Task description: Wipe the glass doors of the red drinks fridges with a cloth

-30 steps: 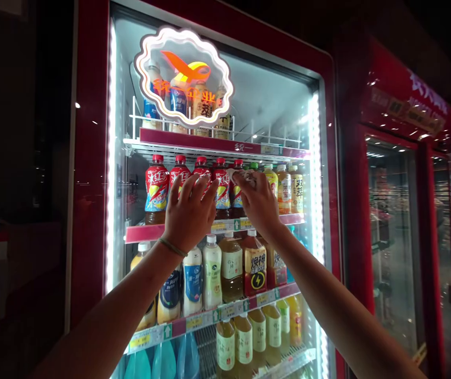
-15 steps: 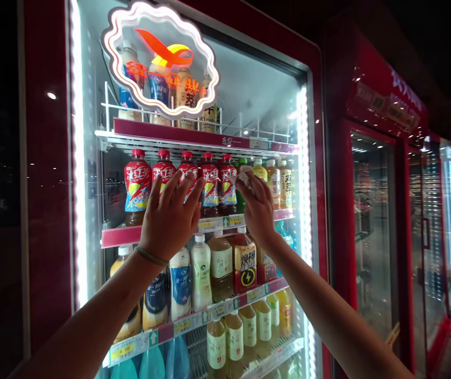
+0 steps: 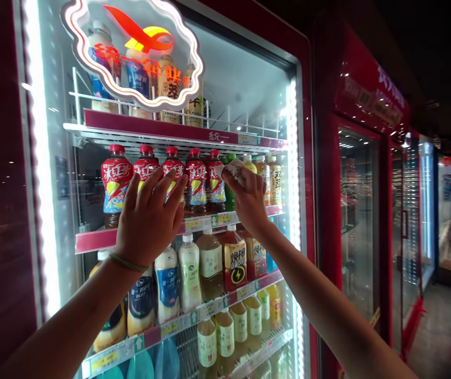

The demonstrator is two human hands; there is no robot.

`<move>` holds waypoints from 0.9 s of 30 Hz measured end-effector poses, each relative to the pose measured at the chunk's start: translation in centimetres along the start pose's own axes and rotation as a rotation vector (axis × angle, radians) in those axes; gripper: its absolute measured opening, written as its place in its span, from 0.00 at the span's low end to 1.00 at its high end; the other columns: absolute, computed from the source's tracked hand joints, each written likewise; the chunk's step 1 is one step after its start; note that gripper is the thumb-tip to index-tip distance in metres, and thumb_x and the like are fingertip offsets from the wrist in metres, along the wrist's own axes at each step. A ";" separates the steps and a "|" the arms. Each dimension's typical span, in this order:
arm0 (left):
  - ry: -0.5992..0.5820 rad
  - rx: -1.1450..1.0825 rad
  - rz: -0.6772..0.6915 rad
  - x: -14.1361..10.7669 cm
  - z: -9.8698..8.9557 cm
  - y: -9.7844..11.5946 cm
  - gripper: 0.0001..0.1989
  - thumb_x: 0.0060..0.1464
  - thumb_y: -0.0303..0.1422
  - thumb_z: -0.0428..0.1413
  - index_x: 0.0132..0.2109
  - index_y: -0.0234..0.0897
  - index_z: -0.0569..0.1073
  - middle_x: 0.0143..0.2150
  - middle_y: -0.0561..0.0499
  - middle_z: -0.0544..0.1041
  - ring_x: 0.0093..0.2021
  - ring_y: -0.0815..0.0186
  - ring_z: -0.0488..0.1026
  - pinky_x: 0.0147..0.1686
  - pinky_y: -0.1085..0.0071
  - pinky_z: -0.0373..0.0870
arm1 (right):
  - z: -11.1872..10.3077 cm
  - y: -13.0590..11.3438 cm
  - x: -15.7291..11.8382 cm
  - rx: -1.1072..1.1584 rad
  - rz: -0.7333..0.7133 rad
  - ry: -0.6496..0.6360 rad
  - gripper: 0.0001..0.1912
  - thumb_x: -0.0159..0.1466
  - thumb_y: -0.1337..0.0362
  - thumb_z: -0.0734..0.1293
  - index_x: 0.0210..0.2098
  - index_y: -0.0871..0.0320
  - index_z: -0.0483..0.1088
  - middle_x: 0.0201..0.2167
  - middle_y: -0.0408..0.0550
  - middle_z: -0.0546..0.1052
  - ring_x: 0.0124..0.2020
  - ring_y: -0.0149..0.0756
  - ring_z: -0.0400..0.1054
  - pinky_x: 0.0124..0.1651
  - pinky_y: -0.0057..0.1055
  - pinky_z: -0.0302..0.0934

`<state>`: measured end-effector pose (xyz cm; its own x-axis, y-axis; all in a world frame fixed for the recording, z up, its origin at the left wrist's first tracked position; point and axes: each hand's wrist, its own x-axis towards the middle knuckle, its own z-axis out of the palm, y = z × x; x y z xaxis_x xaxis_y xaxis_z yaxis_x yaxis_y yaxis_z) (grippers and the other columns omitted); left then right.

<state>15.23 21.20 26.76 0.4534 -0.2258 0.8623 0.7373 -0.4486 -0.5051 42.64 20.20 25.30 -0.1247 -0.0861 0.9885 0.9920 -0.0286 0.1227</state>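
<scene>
My left hand (image 3: 148,216) is raised with fingers spread, flat towards the glass door (image 3: 244,73) of a lit drinks fridge. A thin band (image 3: 130,261) circles that wrist. My right hand (image 3: 249,197) is closed on a crumpled white wipe (image 3: 233,171), held up at the glass; whether it is paper or cloth I cannot tell. Behind the hands stand red-capped bottles of iced tea (image 3: 117,181), partly covered by my left fingers. A green bottle (image 3: 230,200) shows just behind the wipe.
A glowing wavy-edged sign (image 3: 149,42) hangs at the door's upper left. Lower shelves hold several bottles, among them a white-capped one with a lightning label (image 3: 233,260). The fridge's red frame (image 3: 308,158) stands at the right. Further red fridges (image 3: 359,210) line the aisle.
The view has turned slightly right, so the fridge and both hands appear further left. My right hand keeps hold of the wipe, and my left hand stays spread.
</scene>
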 end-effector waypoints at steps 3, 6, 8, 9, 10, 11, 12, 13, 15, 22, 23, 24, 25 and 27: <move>-0.014 0.028 0.005 0.0 -0.2 0.0 0.33 0.66 0.30 0.58 0.75 0.42 0.63 0.71 0.37 0.71 0.73 0.41 0.65 0.75 0.35 0.55 | 0.1 1.0 -0.1 -0.038 0.081 0.030 0.42 0.70 0.76 0.60 0.75 0.31 0.56 0.62 0.51 0.69 0.59 0.54 0.66 0.58 0.54 0.68; -0.013 0.036 0.012 0.1 -0.2 0.0 0.33 0.66 0.31 0.58 0.75 0.42 0.63 0.71 0.37 0.71 0.73 0.41 0.65 0.75 0.35 0.55 | 0.2 1.4 -0.7 -0.021 0.065 0.032 0.43 0.70 0.76 0.59 0.75 0.28 0.54 0.60 0.50 0.70 0.57 0.52 0.67 0.59 0.53 0.68; -0.015 0.031 0.011 0.1 -0.2 0.1 0.34 0.66 0.31 0.58 0.76 0.43 0.62 0.72 0.38 0.70 0.74 0.41 0.64 0.75 0.35 0.55 | 0.3 1.4 -0.9 -0.005 0.021 0.006 0.43 0.70 0.75 0.61 0.75 0.26 0.54 0.61 0.48 0.70 0.57 0.52 0.67 0.59 0.53 0.68; -0.017 0.026 0.010 0.1 -0.2 0.1 0.35 0.66 0.31 0.58 0.76 0.44 0.61 0.72 0.39 0.70 0.74 0.41 0.64 0.75 0.34 0.55 | 0.3 1.5 -0.8 -0.002 0.015 -0.004 0.43 0.70 0.75 0.61 0.74 0.26 0.55 0.62 0.47 0.70 0.57 0.52 0.67 0.59 0.54 0.69; -0.019 0.019 0.010 0.1 -0.2 0.1 0.35 0.66 0.31 0.58 0.77 0.45 0.60 0.73 0.39 0.69 0.74 0.41 0.64 0.75 0.34 0.55 | 0.3 1.7 -0.6 -0.004 0.028 -0.006 0.42 0.70 0.75 0.61 0.74 0.26 0.56 0.63 0.47 0.71 0.57 0.53 0.68 0.59 0.54 0.69; -0.021 0.009 0.009 0.1 -0.2 0.1 0.36 0.66 0.30 0.57 0.77 0.46 0.58 0.74 0.40 0.68 0.74 0.42 0.63 0.75 0.34 0.54 | 0.3 2.0 -0.5 -0.007 0.056 -0.001 0.41 0.71 0.75 0.60 0.74 0.27 0.58 0.63 0.47 0.71 0.58 0.53 0.68 0.59 0.55 0.69; -0.022 -0.002 0.009 0.1 -0.2 0.2 0.37 0.66 0.30 0.57 0.78 0.47 0.57 0.74 0.41 0.68 0.75 0.42 0.63 0.75 0.34 0.54 | 0.2 2.3 -0.5 -0.008 0.091 0.010 0.40 0.71 0.75 0.60 0.74 0.28 0.58 0.63 0.48 0.71 0.59 0.55 0.68 0.58 0.56 0.69; -0.022 -0.013 0.012 0.1 -0.2 0.2 0.38 0.66 0.30 0.57 0.79 0.48 0.55 0.74 0.41 0.67 0.75 0.43 0.63 0.76 0.34 0.54 | 0.1 2.7 -0.6 -0.006 0.121 0.021 0.40 0.71 0.75 0.59 0.74 0.28 0.58 0.63 0.48 0.71 0.59 0.55 0.69 0.58 0.57 0.69; -0.028 -0.026 0.027 0.2 -0.1 0.1 0.39 0.66 0.29 0.56 0.79 0.49 0.53 0.75 0.42 0.66 0.75 0.44 0.62 0.76 0.35 0.53 | -0.2 3.0 -1.0 0.025 0.126 0.028 0.41 0.72 0.75 0.57 0.75 0.27 0.55 0.64 0.48 0.72 0.61 0.56 0.69 0.59 0.59 0.70; -0.038 0.002 -0.004 1.2 -0.4 1.3 0.29 0.66 0.28 0.55 0.72 0.49 0.68 0.70 0.44 0.73 0.71 0.47 0.68 0.74 0.38 0.59 | -0.7 2.7 -0.4 0.298 -0.064 -0.058 0.42 0.73 0.73 0.56 0.77 0.27 0.47 0.74 0.37 0.64 0.76 0.51 0.57 0.75 0.59 0.63; -0.026 0.009 -0.026 1.5 -0.4 1.8 0.28 0.66 0.28 0.55 0.70 0.47 0.70 0.68 0.44 0.74 0.71 0.48 0.69 0.74 0.38 0.59 | -0.8 3.1 -0.2 0.319 -0.041 -0.042 0.39 0.74 0.72 0.57 0.77 0.28 0.50 0.75 0.37 0.63 0.77 0.51 0.55 0.75 0.59 0.62; -0.019 0.015 -0.036 1.9 -0.4 2.4 0.26 0.66 0.29 0.55 0.69 0.46 0.71 0.67 0.43 0.75 0.70 0.49 0.69 0.74 0.39 0.60 | -0.9 3.4 -0.2 0.338 -0.015 -0.023 0.37 0.75 0.70 0.57 0.76 0.30 0.53 0.76 0.38 0.62 0.78 0.51 0.54 0.75 0.60 0.62; -0.020 0.020 -0.028 2.3 -0.2 3.1 0.24 0.67 0.30 0.54 0.68 0.45 0.72 0.67 0.43 0.75 0.70 0.49 0.69 0.74 0.40 0.60 | -0.9 3.8 -0.3 0.352 0.005 -0.008 0.35 0.75 0.69 0.57 0.76 0.32 0.55 0.76 0.38 0.61 0.78 0.51 0.54 0.76 0.60 0.61; -0.039 0.024 0.022 3.3 0.5 4.4 0.24 0.68 0.31 0.53 0.68 0.42 0.72 0.66 0.42 0.76 0.70 0.50 0.70 0.75 0.40 0.58 | -1.2 4.2 -0.8 0.362 0.007 -0.014 0.33 0.76 0.66 0.58 0.76 0.34 0.56 0.77 0.39 0.59 0.78 0.51 0.53 0.77 0.59 0.60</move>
<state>20.19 18.87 27.34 0.4879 -0.2015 0.8493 0.7385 -0.4234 -0.5247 46.92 19.00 24.95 -0.1202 -0.0713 0.9902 0.9350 0.3271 0.1370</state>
